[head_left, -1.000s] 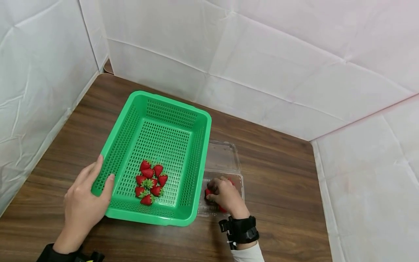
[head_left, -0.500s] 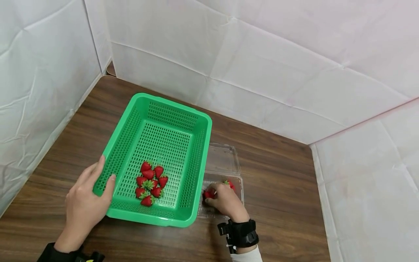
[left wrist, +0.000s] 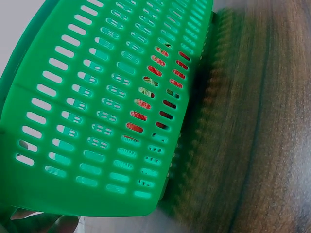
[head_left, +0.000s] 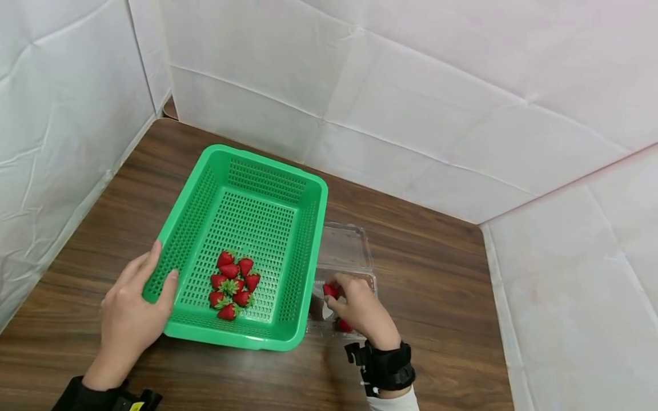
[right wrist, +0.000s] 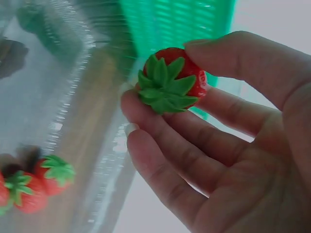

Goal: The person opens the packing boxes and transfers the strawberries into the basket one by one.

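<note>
Pinched by right hand (right wrist: 233, 145), strawberry (right wrist: 172, 80) shows its leafy cap.

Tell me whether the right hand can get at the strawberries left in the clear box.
Probably yes: the clear box lies open under the right hand, but its fingers already pinch a strawberry, which hampers grasping the others.

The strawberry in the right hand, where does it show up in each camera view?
Head: the strawberry is low and right of centre, pinched by the right hand over the clear clamshell box.
Left wrist: not in it.
Right wrist: upper centre, leafy cap facing the camera.
Shared landmark: the green basket.
</note>
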Demonstrator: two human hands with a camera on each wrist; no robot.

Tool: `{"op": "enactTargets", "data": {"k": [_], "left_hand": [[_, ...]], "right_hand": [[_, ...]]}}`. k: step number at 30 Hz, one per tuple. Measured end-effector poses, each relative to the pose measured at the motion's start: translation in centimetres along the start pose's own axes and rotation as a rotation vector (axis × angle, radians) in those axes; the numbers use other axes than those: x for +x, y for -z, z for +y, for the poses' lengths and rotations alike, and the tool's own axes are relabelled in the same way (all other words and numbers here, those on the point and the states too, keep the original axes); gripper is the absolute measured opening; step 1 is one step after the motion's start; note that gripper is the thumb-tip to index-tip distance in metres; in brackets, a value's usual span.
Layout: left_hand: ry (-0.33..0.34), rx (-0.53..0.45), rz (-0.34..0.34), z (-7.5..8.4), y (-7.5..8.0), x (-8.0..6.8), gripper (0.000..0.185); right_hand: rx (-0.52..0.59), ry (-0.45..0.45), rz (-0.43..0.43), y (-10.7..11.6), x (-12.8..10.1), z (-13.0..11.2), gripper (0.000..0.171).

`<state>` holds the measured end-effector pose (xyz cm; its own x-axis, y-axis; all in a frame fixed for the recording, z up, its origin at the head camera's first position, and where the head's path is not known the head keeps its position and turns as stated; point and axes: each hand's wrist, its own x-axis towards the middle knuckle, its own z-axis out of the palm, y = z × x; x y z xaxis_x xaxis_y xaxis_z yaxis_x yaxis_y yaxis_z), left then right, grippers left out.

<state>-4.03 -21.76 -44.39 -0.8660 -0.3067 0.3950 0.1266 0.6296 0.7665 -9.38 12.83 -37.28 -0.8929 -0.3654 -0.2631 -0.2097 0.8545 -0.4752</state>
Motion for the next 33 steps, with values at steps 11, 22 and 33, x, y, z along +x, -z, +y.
{"op": "enactTargets", "data": {"k": [11,22,33], "left_hand": [[0.012,0.004,-0.004,0.1,0.0,0.1,0.058],[0.04,0.014,-0.018,0.5,0.1,0.0,0.058],[0.03,0.02,-0.017,0.4,0.0,-0.2,0.059]], "right_hand": [[-0.046,0.108,0.085,2.8,0.8,-2.7,0.012],[-0.119,0.263,0.053,3.8,2.5,-5.7,0.019],[-0.256,0.391,-0.058,3.9,4.6,-8.9,0.029]]}}
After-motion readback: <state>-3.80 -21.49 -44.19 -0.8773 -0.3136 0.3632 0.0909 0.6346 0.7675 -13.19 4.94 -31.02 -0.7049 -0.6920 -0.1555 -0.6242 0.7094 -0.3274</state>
